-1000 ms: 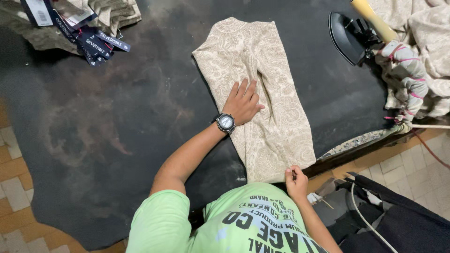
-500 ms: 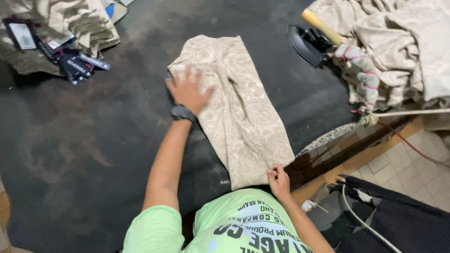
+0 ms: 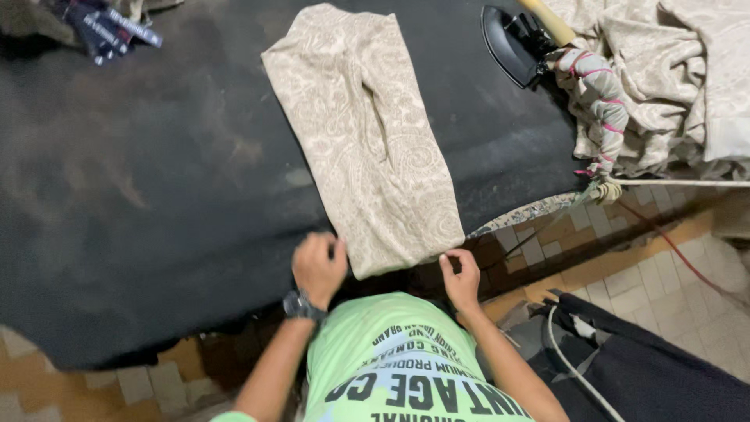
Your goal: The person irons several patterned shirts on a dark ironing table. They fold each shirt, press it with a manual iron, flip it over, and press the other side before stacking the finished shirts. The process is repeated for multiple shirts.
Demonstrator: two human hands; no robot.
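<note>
A folded beige paisley cloth (image 3: 367,141) lies lengthwise on a dark padded table (image 3: 156,180). The left hand (image 3: 319,266) and right hand (image 3: 461,277) each meet its near corners at the table's edge, fingers curled, apparently pinching the fabric. A black iron (image 3: 512,43) rests beyond, beside heaped cloth (image 3: 664,78).

The person wears a light green short-sleeved T-shirt (image 3: 406,352) with a pale blue band and dark block lettering across the chest, at six o'clock in the view. A dark wristwatch (image 3: 299,305) with a round case circles the left wrist; both forearms are bare
</note>
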